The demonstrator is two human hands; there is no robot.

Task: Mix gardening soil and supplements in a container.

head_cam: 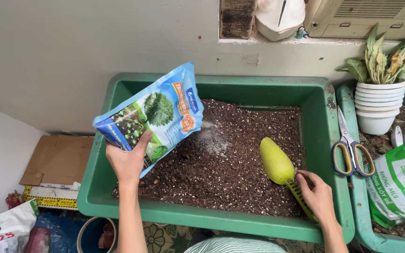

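Two hands, left [128, 161] gripping tilted blue pouch [152, 117], right [317, 193] holding yellow scoop [277, 162], green-white bag [399, 180] right.

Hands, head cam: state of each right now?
Left hand: closed on the tilted blue bag, over the soil.
Right hand: closed on the yellow-green scoop handle.

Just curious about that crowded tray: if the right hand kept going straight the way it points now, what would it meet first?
The right hand holds the handle of the yellow-green scoop and points up-left across the green tray. Going on, it would probably meet the scoop's bowl first, then the dark soil; depth is hard to judge.
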